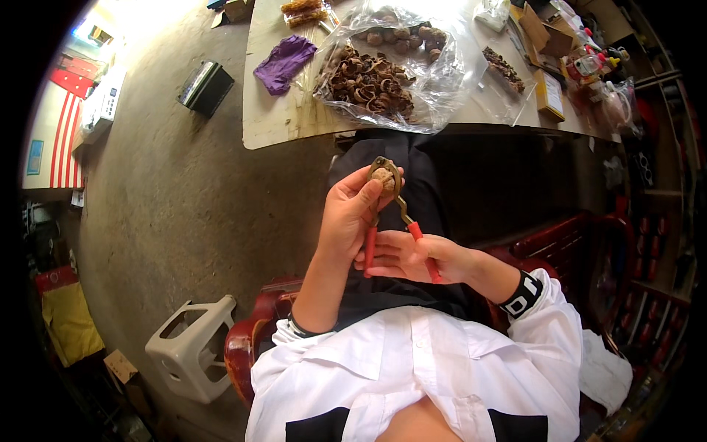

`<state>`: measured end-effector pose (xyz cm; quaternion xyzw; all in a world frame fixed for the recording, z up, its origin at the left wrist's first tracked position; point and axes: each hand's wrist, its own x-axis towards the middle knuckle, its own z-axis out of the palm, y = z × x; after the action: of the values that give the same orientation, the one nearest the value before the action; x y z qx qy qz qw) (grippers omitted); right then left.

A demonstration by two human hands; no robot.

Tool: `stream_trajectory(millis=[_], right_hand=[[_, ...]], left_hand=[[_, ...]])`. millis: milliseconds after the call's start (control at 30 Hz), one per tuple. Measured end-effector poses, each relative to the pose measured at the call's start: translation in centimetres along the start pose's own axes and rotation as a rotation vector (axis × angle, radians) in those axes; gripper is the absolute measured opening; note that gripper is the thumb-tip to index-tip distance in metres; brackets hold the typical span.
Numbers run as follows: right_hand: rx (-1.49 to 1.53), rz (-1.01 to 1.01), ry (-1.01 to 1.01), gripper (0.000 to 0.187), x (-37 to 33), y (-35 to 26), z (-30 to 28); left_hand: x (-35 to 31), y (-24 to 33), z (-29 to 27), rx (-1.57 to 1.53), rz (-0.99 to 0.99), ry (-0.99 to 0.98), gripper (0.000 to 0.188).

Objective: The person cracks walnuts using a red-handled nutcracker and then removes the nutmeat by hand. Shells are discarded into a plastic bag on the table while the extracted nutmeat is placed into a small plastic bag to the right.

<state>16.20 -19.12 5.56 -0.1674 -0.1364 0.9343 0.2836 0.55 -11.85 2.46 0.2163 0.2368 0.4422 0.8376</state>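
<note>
My left hand (350,210) is closed on a round brown walnut (383,178), its thumb pressing the nut inside the ring-shaped jaws of a nutcracker (403,209). The nutcracker's red-sleeved handles stand apart in a V. My right hand (416,258) is wrapped about these handles, thumb over the right one and fingers reaching toward the left one. Beyond my hands, on the table (269,121), lies a clear plastic bag (445,92). Broken brown shells (368,82) are heaped on it, with several whole walnuts (401,37) behind them.
A crumpled purple cloth or bag (285,65) lies left of the shells. Dark fragments (504,70) and a yellow box (549,96) are to the right. A pale plastic stool (188,346) stands beside my red wooden chair (247,342). On the floor is a black box-like battery (208,90).
</note>
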Motion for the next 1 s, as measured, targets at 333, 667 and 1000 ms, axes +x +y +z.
stream_trajectory(millis=[333, 667, 1000], right_hand=[[-0.084, 0.023, 0.266, 0.039, -0.2, 0.7, 0.2], [-0.187, 0.036, 0.330, 0.030, -0.9, 1.2, 0.3], [-0.228, 0.067, 0.119, 0.071, -1.9, 1.1, -1.0]], left_hand=[[0.0, -0.8, -0.4, -0.078, -0.079, -0.036, 0.053], [-0.2, -0.9, -1.1, -0.162, -0.184, -0.163, 0.057], [-0.9, -0.2, -1.8, -0.023, -0.237, -0.207, 0.048]])
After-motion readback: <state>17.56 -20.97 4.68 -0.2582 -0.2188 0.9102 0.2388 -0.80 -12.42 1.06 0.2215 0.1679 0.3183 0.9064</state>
